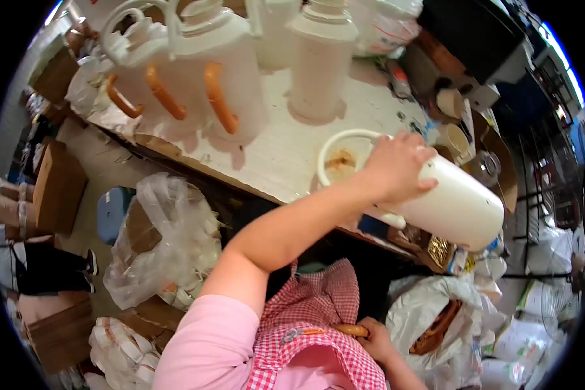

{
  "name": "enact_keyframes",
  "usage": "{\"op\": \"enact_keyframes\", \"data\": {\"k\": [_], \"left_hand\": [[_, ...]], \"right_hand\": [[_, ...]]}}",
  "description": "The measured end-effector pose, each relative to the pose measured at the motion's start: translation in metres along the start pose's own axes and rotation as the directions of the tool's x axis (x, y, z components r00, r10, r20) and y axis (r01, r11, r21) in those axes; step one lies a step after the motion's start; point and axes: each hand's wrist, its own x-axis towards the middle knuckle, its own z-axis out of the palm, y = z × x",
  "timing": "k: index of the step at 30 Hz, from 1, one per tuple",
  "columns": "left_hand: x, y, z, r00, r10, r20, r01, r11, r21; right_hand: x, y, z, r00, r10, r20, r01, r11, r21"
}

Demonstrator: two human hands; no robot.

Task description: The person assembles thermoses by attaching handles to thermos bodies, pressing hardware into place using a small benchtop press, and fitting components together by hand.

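My left hand [400, 166] reaches across and grips a white thermos-jug body [458, 205] near its neck end. The body lies tilted on its side over the table's front edge, with a white loop handle [326, 159] at its left end. Low in front of my apron, my right hand [375, 338] is closed round a glossy orange-brown curved handle [351, 330]. Some of its fingers are hidden. Behind on the table stand several upright white jug bodies [322, 71], some with orange-brown side handles [221, 97] fitted.
The white table [266, 162] has a worn front edge. A box of brass-coloured screws [439, 251] sits under the held body. At right, a plastic-lined bag [403, 318] holds brown handles [439, 325]. Plastic bags [166, 240] and cartons [58, 188] crowd the left floor, where a person's legs [52, 268] show.
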Motion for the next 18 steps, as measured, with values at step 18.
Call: {"op": "enact_keyframes", "data": {"k": [18], "left_hand": [[0.007, -0.016, 0.006, 0.993, 0.115, 0.002, -0.115, 0.993, -0.028]], "right_hand": [[0.097, -0.235, -0.254, 0.876, -0.135, -0.463, 0.056, 0.982, -0.180]]}}
